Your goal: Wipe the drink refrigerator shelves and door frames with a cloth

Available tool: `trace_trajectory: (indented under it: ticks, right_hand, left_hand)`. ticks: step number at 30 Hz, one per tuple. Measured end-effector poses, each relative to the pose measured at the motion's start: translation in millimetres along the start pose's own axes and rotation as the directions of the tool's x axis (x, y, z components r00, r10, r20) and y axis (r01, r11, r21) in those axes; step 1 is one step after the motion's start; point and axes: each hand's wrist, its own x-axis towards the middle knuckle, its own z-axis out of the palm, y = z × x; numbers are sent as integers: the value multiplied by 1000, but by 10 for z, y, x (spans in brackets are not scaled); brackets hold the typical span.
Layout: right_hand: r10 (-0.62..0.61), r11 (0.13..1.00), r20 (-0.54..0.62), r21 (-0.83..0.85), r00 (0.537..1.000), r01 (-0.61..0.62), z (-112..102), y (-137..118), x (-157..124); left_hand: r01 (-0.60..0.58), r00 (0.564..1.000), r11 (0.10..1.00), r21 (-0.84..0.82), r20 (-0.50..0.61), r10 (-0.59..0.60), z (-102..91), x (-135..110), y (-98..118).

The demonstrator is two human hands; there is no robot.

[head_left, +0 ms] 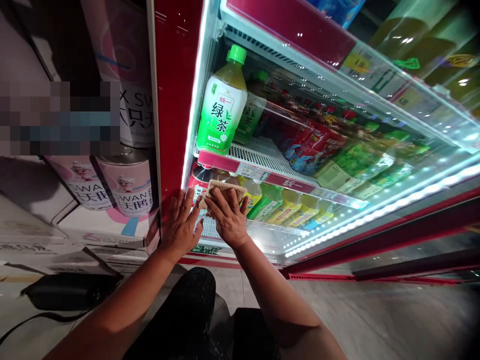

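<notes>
A beige cloth (234, 188) is under the fingers of my right hand (229, 217), which presses it flat at the lower part of a lit drinks fridge. My left hand (182, 225) is open beside it, fingers spread, against the fridge's red frame (173, 125) and the left edge of its front. Just behind the cloth stand a dark-capped bottle with a red label (200, 180) and several yellow and green bottles. Above my hands, a green tea bottle (224, 107) stands upright on the shelf. My right palm and part of the cloth hide what lies behind them.
Large pink and white cans (125, 182) stand on boxes at the left. A price rail (255, 172) runs along the fridge shelf, with red drink packs (311, 142) behind it. A black bag (69, 291) lies on the floor at the lower left.
</notes>
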Motion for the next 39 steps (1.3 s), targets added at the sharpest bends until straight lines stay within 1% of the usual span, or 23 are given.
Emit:
trace_trajectory:
  ticks: [2, 5, 7, 9, 12, 14, 17, 19, 20, 21, 23, 24, 25, 26, 27, 29, 30, 31, 33, 35, 36, 37, 39]
  right_hand:
    - [-22, 1000, -3, -4, 1000, 22, -10, 0, 5]
    - [44, 999, -51, -19, 998, -45, -16, -10, 134]
    - [78, 997, -64, -19, 995, -79, 3, -60, 230]
    - [43, 999, -45, -8, 998, -44, 24, -122, 268]
    - [-64, 998, 11, 10, 998, 63, 14, -161, 257]
    - [-86, 996, 36, -3, 996, 86, -24, -148, 292]
    - [2, 999, 28, -40, 1000, -1, -68, -158, 438]
    - [58, 998, 49, -32, 997, -57, -65, -209, 507]
    - [55, 998, 81, -15, 995, -54, -57, -241, 507]
    - [24, 1000, 118, 11, 993, -26, -47, -269, 481]
    - [-80, 996, 183, 63, 980, 70, -32, -298, 382]
    - [-119, 991, 202, 78, 972, 106, -28, -297, 332]
    - [-128, 990, 207, 78, 970, 114, -26, -289, 296]
    - [-103, 994, 200, 66, 974, 91, -24, -280, 282]
    - [-53, 998, 180, 45, 982, 45, -20, -277, 294]
    - [60, 998, 116, 2, 991, -60, 0, -305, 369]
    - [90, 996, 84, -11, 992, -90, 18, -337, 412]
    - [88, 996, 61, -17, 994, -87, 39, -379, 441]
    - [11, 1000, 47, -6, 999, -11, 81, -462, 430]
    - [-82, 997, 76, 16, 994, 81, 108, -508, 333]
    - [-109, 994, 101, 29, 989, 107, 113, -511, 274]
    - [-109, 994, 127, 42, 986, 104, 116, -503, 224]
    - [-34, 998, 159, 57, 987, 26, 118, -475, 177]
  left_hand:
    - [-26, 1000, 1000, -8, -1, 26, -25, -11, -52]
    - [-48, 998, 998, -45, -44, 47, -52, -13, -92]
    - [-37, 997, 997, -65, -75, 32, -70, -13, -95]
    - [-16, 994, 998, -60, -105, 9, -98, -21, -100]
    - [-11, 989, 997, -75, -151, -1, -156, -45, -131]
    - [-7, 987, 994, -110, -159, -10, -188, -59, -154]
    - [14, 987, 993, -116, -158, -32, -198, -69, -162]
    - [28, 986, 993, -113, -162, -46, -185, -75, -159]
    - [31, 985, 992, -124, -163, -51, -178, -80, -163]
    - [35, 986, 990, -138, -160, -57, -173, -87, -171]
    - [42, 987, 986, -164, -145, -66, -174, -105, -200]
    - [42, 988, 985, -170, -137, -66, -179, -115, -217]
    - [43, 989, 984, -172, -131, -66, -184, -125, -233]
    - [43, 990, 984, -172, -129, -65, -189, -135, -246]
    - [41, 990, 984, -171, -128, -63, -190, -143, -253]
    - [53, 989, 985, -162, -126, -74, -181, -159, -253]
    - [68, 988, 986, -154, -127, -88, -171, -166, -249]
    - [81, 987, 986, -147, -127, -100, -160, -171, -244]
    - [94, 986, 985, -143, -125, -112, -143, -179, -241]
    - [82, 987, 985, -153, -123, -102, -142, -179, -249]
    - [77, 988, 984, -161, -117, -96, -147, -177, -255]
    - [73, 989, 983, -168, -113, -93, -154, -175, -261]
    - [69, 991, 982, -178, -97, -87, -162, -171, -264]
